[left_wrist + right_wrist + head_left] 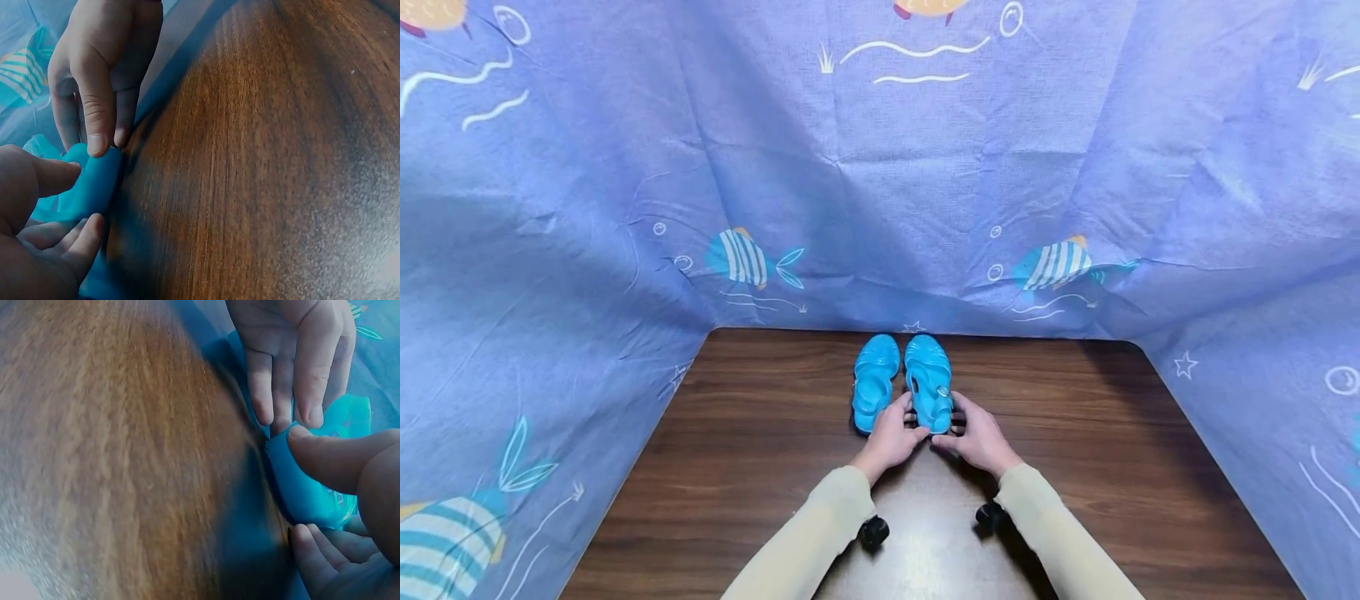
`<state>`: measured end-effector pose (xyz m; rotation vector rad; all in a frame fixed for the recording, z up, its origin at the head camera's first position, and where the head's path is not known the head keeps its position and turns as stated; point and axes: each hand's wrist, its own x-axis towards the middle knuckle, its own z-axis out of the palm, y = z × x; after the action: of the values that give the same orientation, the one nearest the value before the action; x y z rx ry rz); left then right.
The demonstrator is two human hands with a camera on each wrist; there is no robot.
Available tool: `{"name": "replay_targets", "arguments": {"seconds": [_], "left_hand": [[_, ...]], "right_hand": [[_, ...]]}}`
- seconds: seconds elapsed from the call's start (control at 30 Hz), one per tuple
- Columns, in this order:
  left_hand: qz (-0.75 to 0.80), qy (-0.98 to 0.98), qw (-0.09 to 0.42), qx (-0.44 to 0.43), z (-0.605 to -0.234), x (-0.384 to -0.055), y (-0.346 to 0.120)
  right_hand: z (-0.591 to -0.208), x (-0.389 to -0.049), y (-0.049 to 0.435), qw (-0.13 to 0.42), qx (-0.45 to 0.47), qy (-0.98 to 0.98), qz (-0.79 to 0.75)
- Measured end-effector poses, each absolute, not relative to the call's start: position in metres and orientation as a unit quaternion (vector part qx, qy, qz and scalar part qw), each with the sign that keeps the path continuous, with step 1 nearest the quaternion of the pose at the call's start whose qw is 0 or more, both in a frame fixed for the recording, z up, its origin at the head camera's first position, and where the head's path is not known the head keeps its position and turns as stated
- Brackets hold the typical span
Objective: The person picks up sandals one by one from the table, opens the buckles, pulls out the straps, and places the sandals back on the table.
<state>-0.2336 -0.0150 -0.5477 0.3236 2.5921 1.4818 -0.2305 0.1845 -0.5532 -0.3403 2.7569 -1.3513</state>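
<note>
Two bright blue sandals stand side by side at the back of the table, toes toward the curtain. Both hands hold the heel end of the right-hand sandal (pixel 928 357). My left hand (pixel 892 437) has its thumb at the heel and its fingers along the left side. From the other side, my right hand (pixel 979 435) grips the same heel (pixel 303 487), thumb on its upper edge and fingers lower down against it. The left-hand sandal (pixel 877 358) lies just beyond my left hand, and a narrow gap separates the two toes.
The dark wooden table (pixel 737 500) ends at a blue fish-print curtain (pixel 910 200), which rises behind and on both sides. Close behind the sandal toes runs the table's back edge. A small black device (pixel 874 532) sits at the left wrist, another (pixel 989 517) at the right.
</note>
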Motion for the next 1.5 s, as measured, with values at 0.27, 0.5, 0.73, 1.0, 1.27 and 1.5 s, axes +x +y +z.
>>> {"name": "replay_targets", "arguments": {"seconds": [0.27,0.5,0.73,1.0,1.27,1.5], "left_hand": [[0.508,0.853,0.058,0.107,-0.552,-0.234,-0.014],[0.509,0.853,0.053,0.104,-0.550,-0.226,-0.015],[0.508,0.852,0.046,0.114,-0.550,-0.219,-0.017],[0.513,0.849,0.058,0.117,-0.552,-0.214,-0.018],[0.510,0.849,0.063,0.127,-0.551,-0.210,-0.018],[0.514,0.846,0.065,0.127,-0.551,-0.209,-0.017]], "right_hand": [[-0.557,-0.230,0.183,0.024,-0.095,0.885,-0.455],[-0.557,-0.224,0.182,0.017,-0.089,0.889,-0.450],[-0.556,-0.217,0.181,0.009,-0.079,0.891,-0.446],[-0.557,-0.210,0.183,0.008,-0.078,0.892,-0.445],[-0.556,-0.205,0.185,0.013,-0.073,0.893,-0.443],[-0.557,-0.204,0.185,0.006,-0.073,0.895,-0.441]]}}
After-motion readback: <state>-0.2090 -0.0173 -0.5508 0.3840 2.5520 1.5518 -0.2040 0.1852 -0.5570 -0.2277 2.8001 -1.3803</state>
